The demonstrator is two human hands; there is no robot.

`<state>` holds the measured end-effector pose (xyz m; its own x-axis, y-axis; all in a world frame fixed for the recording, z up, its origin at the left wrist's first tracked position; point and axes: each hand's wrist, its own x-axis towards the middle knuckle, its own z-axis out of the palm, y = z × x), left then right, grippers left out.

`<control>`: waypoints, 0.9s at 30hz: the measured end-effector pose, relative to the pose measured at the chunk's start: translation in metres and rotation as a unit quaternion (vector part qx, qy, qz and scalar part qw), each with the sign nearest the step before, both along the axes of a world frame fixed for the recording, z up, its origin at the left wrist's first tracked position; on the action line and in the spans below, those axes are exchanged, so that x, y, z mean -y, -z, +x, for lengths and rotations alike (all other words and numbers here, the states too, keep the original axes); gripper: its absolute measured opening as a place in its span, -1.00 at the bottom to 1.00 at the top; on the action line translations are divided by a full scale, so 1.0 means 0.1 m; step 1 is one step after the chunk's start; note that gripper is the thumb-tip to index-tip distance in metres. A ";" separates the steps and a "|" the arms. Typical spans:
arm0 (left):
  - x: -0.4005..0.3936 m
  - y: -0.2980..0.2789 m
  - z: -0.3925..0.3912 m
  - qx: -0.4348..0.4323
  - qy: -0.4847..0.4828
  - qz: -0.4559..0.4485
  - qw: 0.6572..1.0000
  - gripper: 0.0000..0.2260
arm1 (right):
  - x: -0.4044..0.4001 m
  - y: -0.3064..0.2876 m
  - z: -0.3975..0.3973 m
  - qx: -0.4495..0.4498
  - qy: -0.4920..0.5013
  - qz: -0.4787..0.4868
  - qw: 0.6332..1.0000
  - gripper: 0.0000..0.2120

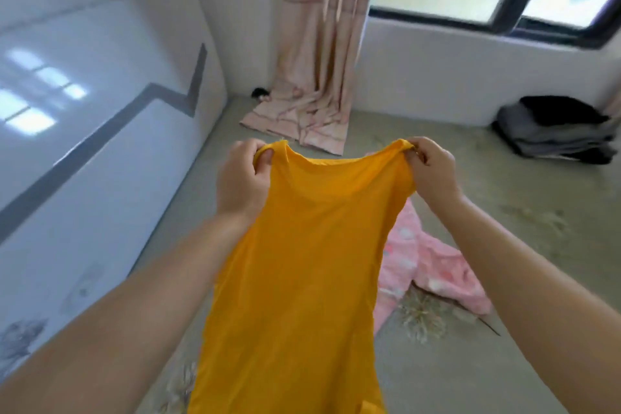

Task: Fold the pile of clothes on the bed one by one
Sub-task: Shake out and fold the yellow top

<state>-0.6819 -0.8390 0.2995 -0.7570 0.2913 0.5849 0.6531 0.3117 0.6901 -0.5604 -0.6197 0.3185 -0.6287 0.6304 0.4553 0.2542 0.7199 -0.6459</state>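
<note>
Now the left hand (242, 178) pinches one shoulder of the yellow top (302, 262) and the right hand (433, 171) pinches the other, holding it spread above the bed (470, 363). Next, likely laying it flat near the pink garment (433, 276) to fold.

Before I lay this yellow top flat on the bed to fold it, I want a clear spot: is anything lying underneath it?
Yes. A pink garment lies crumpled on the bed just right of and partly behind the yellow top, which the left hand and right hand hold up by its shoulders.
</note>
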 end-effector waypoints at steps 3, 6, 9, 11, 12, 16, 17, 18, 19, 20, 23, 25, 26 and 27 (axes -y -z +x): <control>-0.31 -0.66 0.22 -0.087 0.058 0.018 0.994 -0.82 | -0.15 -0.64 0.51 -0.030 0.053 0.045 0.997 -0.79; -0.57 -1.17 0.49 -0.172 0.067 0.024 0.983 -0.81 | -0.24 -1.12 1.10 -0.056 0.088 0.106 0.989 -0.78; -0.76 -1.55 0.78 -0.230 0.068 -0.017 0.971 -0.78 | -0.32 -1.46 1.72 -0.052 0.131 0.195 0.971 -0.77; -0.87 -1.73 1.07 -0.301 0.103 -0.061 0.946 -0.82 | -0.40 -1.59 2.14 -0.038 0.166 0.247 0.954 -0.78; -0.92 -1.79 1.24 -0.336 0.118 -0.075 0.931 -0.84 | -0.44 -1.64 2.36 -0.030 0.180 0.267 0.946 -0.78; -1.12 -2.00 1.97 -0.380 0.130 -0.055 0.914 -0.91 | -0.52 -1.79 3.16 -0.022 0.229 0.331 0.915 -0.81; -1.18 -2.04 2.15 -0.390 0.132 -0.048 0.910 -0.92 | -0.52 -1.83 3.35 -0.028 0.241 0.347 0.906 -0.83; -1.24 -2.07 2.32 -0.397 0.134 -0.041 0.907 -0.93 | -0.51 -1.87 3.55 -0.036 0.250 0.366 0.896 -0.84; -1.31 -2.10 2.49 -0.397 0.137 -0.034 0.907 -0.93 | -0.50 -1.90 3.74 -0.041 0.257 0.385 0.886 -0.85; -1.37 -2.12 2.67 -0.390 0.143 -0.026 0.909 -0.93 | -0.50 -1.92 3.94 -0.044 0.266 0.401 0.876 -0.85; -1.58 -2.13 3.18 -0.380 0.145 0.001 0.913 -0.84 | -0.58 -1.97 4.54 -0.032 0.280 0.420 0.863 -0.85; -1.69 -2.10 3.48 -0.374 0.142 0.010 0.916 -0.72 | -0.66 -1.98 4.93 -0.020 0.285 0.425 0.859 -0.85; -1.75 -2.08 3.62 -0.371 0.141 0.012 0.918 -0.69 | -0.71 -1.98 5.12 -0.013 0.287 0.427 0.857 -0.84; -1.80 -2.05 3.76 -0.369 0.139 0.011 0.919 -0.68 | -0.75 -1.98 5.29 -0.009 0.289 0.420 0.860 -0.82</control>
<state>-0.3056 -0.6585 0.5049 -0.0497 0.3955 0.9171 0.9981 0.0538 0.0309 -0.0311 -0.5444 0.5163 -0.3095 0.2782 0.9093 0.7215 0.6916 0.0340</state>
